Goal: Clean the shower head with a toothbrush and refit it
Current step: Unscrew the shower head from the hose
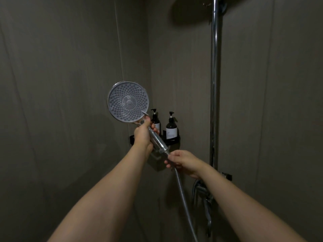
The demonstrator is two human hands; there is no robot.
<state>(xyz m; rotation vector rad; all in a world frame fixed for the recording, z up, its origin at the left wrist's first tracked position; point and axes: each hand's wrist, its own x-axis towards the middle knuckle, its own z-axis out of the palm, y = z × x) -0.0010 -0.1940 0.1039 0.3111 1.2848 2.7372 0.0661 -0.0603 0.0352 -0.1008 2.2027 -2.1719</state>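
Note:
A round chrome shower head with a grey dotted nozzle face points toward me, held up in the shower corner. My left hand grips the upper part of its chrome handle. My right hand pinches the joint where the handle's bottom end meets the metal hose. The hose runs down and to the right toward the bottom of the view. No toothbrush is in view.
Two dark pump bottles stand on a black corner shelf behind the handle. A chrome riser pipe runs up the right wall to an overhead shower head. The mixer valve sits low on the right.

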